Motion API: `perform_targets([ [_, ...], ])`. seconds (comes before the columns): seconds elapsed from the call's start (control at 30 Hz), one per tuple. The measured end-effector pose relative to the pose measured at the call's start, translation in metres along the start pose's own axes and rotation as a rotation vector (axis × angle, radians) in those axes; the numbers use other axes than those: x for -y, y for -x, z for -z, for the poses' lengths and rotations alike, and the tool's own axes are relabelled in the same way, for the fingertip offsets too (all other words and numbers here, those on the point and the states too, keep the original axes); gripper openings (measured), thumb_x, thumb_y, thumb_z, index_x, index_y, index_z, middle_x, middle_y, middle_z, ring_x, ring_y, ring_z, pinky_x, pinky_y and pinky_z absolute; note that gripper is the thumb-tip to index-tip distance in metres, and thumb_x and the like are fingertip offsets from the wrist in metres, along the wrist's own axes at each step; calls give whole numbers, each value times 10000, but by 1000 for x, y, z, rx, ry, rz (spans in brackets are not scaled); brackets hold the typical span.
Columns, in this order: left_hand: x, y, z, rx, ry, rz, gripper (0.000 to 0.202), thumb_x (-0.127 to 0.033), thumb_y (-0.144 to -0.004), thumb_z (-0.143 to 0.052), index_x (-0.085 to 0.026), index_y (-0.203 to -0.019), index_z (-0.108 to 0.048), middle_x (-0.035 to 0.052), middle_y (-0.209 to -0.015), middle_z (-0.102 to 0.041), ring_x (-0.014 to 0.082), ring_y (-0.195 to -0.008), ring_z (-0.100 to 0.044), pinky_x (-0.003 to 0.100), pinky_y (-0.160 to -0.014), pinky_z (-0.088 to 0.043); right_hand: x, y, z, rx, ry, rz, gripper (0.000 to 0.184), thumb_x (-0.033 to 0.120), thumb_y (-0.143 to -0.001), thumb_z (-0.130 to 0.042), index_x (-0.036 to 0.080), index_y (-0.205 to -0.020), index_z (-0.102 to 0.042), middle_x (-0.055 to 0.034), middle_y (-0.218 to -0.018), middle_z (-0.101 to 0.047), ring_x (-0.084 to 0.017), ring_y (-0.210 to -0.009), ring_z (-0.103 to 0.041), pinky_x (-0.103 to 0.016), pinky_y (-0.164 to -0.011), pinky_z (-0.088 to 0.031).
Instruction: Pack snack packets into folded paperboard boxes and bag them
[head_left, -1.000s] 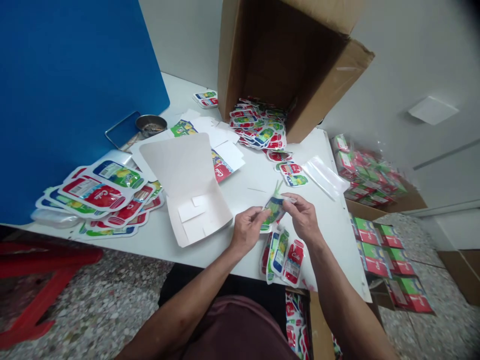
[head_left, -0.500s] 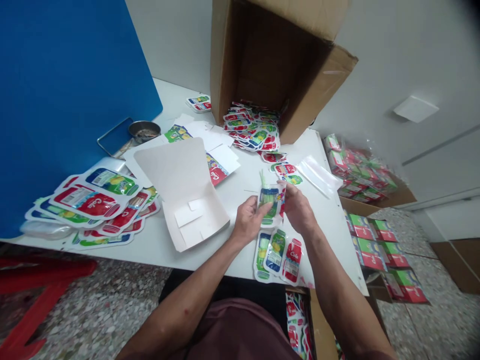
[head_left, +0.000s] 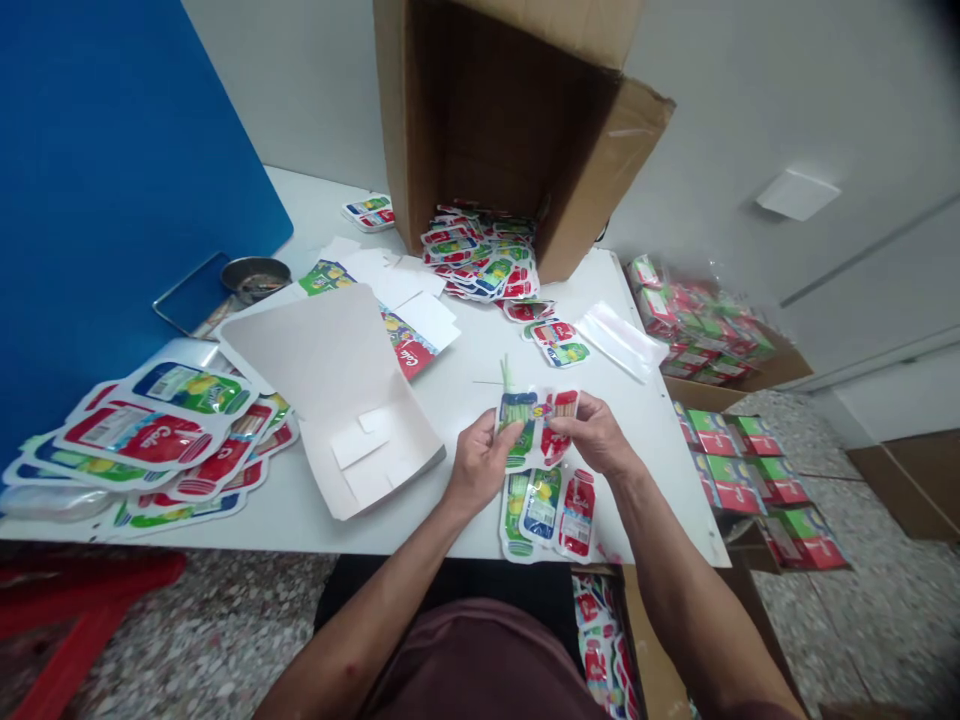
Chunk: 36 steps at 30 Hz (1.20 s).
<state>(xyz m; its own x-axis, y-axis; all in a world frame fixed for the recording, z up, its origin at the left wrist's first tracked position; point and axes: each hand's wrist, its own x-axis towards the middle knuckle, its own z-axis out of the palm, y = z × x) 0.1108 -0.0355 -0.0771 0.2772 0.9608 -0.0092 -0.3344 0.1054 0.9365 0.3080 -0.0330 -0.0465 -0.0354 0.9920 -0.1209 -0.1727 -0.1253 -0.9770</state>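
Held in both hands, at the middle of the clock: one thin packet [head_left: 538, 420], green part to the left, red part to the right. In the left hand [head_left: 474, 462], the green part, with thumb on the front and fingers mostly hidden. In the right hand [head_left: 600, 437], the red part, pinched between thumb and fingers. Nearly closed, both of them, with room just for the packet.

By the look of it, only part way along. Done, it seems: brown sticks [head_left: 564, 403] inside the red part. Not yet done: green sticks [head_left: 506, 374] poking out of the top at 11 o'clock. At 6 o'clock, just below on the white table [head_left: 660, 480], more green and red packets [head_left: 541, 503]; finished or not, hard to tell. At 9 o'clock, a white box [head_left: 409, 455], lid up, with white flaps inside. Farther out at 9 o'clock, a pile of packets [head_left: 150, 425]. At 11 o'clock, a heap of packets [head_left: 484, 260] in a big brown carton [head_left: 592, 170]. At 3 o'clock, past the table edge, red and green boxes [head_left: 742, 495].

Different from half a second ago: packet opened flatter, with much more red to see. Right thumb now on the red front. Green sticks still poking out. Whole table farther left in view.
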Motion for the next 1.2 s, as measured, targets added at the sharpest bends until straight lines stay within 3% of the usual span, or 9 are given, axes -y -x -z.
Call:
perform_targets([
  [0.17,3,0,-3,-79,-76,-18,354,-453,-956,-673,-165,-1158,-719,53,-990,-783,185,-847,-717,283,-770,-575,1,8,-13,-228,163,95,305,405,-696,-929,179,-842,-785,-21,-730,-768,-173,-585,-688,-309,-542,-608],
  [0.3,0,1,-6,-64,-69,-7,356,-444,-927,-711,-162,-1144,-729,51,-964,-785,183,-818,-714,290,-757,-580,-4,16,-19,-265,136,104,330,422,-711,-923,185,-890,-779,-12,-720,-757,-162,-570,-671,-308,-529,-609],
  [0.43,-4,2,-4,-88,-114,16,307,-434,-863,-782,-159,-999,-770,39,-873,-785,177,-751,-697,278,-703,-569,-11,23,-16,-208,170,101,318,435,-764,-888,199,-931,-756,-18,-763,-757,-185,-617,-691,-348,-576,-632],
  [0.5,-5,4,-1,-87,-147,22,291,-439,-862,-780,-158,-938,-780,33,-821,-774,166,-705,-674,264,-655,-544,-6,24,-12,-247,261,210,315,419,-815,-851,221,-1035,-744,-29,-855,-764,-198,-710,-714,-359,-655,-640],
  [0.6,-8,6,0,-17,-184,20,276,-430,-863,-779,-159,-915,-791,31,-809,-765,158,-693,-651,249,-626,-514,17,23,-10,-309,482,490,390,350,-885,-793,268,-1251,-690,-61,-1080,-756,-226,-946,-729,-393,-848,-626],
  [0.73,-11,10,-1,60,-211,22,258,-415,-885,-753,-160,-903,-787,5,-760,-717,142,-677,-610,239,-629,-482,48,17,-18,-100,760,697,445,277,-924,-751,308,-1357,-653,-69,-1243,-744,-258,-1129,-704,-458,-1029,-563],
  [0.83,-13,12,-1,71,-243,16,256,-414,-892,-741,-163,-848,-766,-26,-680,-640,123,-624,-547,230,-599,-438,48,13,-26,14,794,720,322,264,-955,-708,315,-1272,-716,-51,-1153,-781,-249,-1073,-732,-433,-971,-594],
  [0.97,-13,14,4,70,-279,0,246,-400,-896,-741,-169,-820,-773,-43,-637,-589,113,-597,-505,229,-603,-421,33,11,-31,36,749,735,206,236,-961,-691,301,-1135,-780,-45,-966,-797,-223,-892,-753,-386,-818,-624],
  [1.2,-7,15,6,59,-225,-23,235,-396,-905,-740,-182,-963,-820,-12,-813,-743,160,-751,-660,240,-717,-510,33,14,-26,195,889,818,334,183,-900,-752,285,-1217,-758,-88,-1049,-777,-234,-937,-739,-395,-819,-631],
])
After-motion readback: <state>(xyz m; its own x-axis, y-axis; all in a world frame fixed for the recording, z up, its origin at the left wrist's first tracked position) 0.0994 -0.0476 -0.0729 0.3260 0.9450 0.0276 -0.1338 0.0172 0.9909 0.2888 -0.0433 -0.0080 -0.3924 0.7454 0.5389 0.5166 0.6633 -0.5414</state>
